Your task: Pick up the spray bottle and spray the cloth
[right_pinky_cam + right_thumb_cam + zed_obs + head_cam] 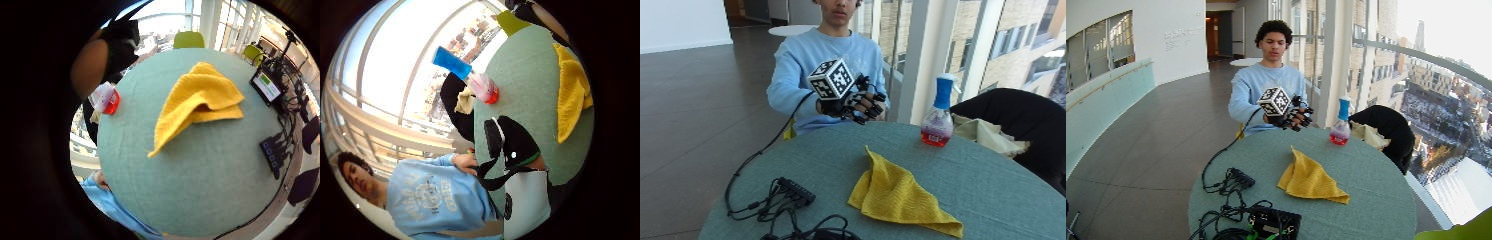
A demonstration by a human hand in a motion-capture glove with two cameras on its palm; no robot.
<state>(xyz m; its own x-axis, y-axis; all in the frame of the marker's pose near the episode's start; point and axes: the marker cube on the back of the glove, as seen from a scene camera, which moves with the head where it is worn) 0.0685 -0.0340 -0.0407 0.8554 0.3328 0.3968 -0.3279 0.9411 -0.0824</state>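
- One spray bottle (pixel 937 113) upright on round green table (pixel 1013 185), at its far edge, well apart from gloved right hand (pixel 856 105).
- Yellow cloth (pixel 896 195) crumpled mid-table.
- Hand raised above table's near edge by person's chest, fingers loosely curled, holding nothing.

I see my black-gloved right hand (pixel 856 106) raised in front of my chest, forearm bent up in a light blue sleeve (pixel 788 95), fingers (pixel 873 107) loosely curled and holding nothing.
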